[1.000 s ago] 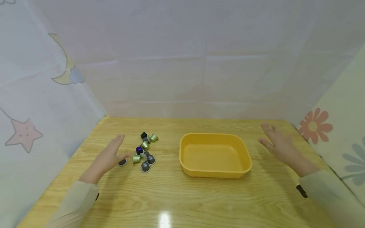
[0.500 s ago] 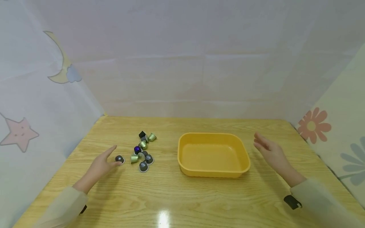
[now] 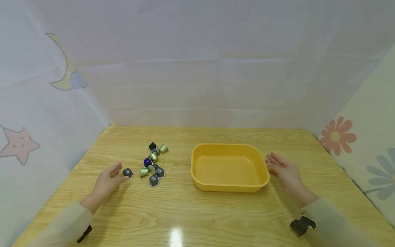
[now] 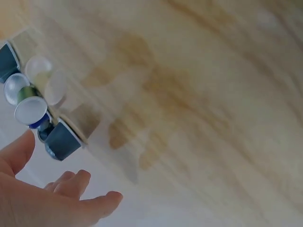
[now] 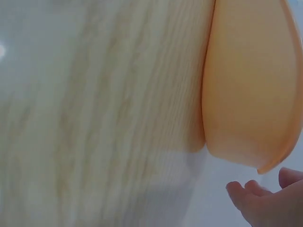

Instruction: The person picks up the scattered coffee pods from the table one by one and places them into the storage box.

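In the head view, my left hand (image 3: 106, 181) hovers beside a lone dark grey coffee capsule (image 3: 128, 173), its thumb close to the rim. The left wrist view shows a gap between my left hand (image 4: 57, 196) and the nearest dark capsule (image 4: 64, 140), with thumb and fingers spread. My right hand (image 3: 285, 173) is at the right side of a yellow plastic basin (image 3: 229, 188), fingers loosely bent. In the right wrist view, my right hand (image 5: 272, 201) lies just past the rim of the orange-looking basin (image 5: 251, 94); whether it touches cannot be told.
Right of the lone capsule lies a loose cluster of several coffee capsules: dark grey (image 3: 154, 180), light green (image 3: 144, 172), purple-blue (image 3: 147, 162) and black (image 3: 152, 145). The wooden table (image 3: 185, 212) ends at patterned cloth walls (image 3: 197, 68) at the back and sides.
My left hand has come down and back beside the lone dark capsule, uncovering it. My right hand has moved left and down to the basin's right side. The view has shifted slightly.
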Demonstrator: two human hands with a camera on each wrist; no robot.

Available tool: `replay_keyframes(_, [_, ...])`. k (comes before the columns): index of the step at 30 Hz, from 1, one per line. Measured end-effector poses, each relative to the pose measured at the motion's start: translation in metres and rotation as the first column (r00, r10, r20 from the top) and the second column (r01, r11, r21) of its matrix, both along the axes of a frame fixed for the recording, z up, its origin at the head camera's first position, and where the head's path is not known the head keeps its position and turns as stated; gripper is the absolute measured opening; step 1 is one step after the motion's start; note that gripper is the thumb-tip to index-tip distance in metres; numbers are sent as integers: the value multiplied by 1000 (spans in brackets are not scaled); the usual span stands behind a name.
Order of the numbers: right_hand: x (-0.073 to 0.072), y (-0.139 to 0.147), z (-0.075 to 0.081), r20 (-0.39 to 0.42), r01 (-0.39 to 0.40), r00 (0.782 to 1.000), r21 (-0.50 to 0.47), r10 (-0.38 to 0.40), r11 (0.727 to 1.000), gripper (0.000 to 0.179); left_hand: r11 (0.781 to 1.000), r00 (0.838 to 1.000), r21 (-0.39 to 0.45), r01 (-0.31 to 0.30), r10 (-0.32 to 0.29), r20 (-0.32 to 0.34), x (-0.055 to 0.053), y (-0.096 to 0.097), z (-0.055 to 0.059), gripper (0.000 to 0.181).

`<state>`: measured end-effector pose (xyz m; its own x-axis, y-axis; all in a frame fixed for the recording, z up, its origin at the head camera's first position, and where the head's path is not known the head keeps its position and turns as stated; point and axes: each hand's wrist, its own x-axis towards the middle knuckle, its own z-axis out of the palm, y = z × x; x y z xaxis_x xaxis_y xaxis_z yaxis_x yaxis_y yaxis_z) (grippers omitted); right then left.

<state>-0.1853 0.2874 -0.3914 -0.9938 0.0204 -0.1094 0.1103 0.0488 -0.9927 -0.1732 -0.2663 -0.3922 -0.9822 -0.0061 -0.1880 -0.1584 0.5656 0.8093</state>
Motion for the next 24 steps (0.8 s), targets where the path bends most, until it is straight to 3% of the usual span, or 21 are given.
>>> replay_keyframes(5, [0,-5,-5,20,33,999,-167,-30,985,64,999,999,-2,-42,42,1,-2,3,-7,72])
replay_keyframes(10, [0,-7,-4,33,41,999,-229,-34,973,65,998,998,10,-67,67,-8,-3,6,-9,67])
replay_keyframes(16, [-1,-10,-4,76,56,996,-236,-39,970,65,996,996,0,-85,85,-7,-3,8,-12,62])
replay_keyframes(24, [-1,-11,-4,108,70,993,-246,-45,967,64,992,993,47,-118,117,21,-7,11,-15,63])
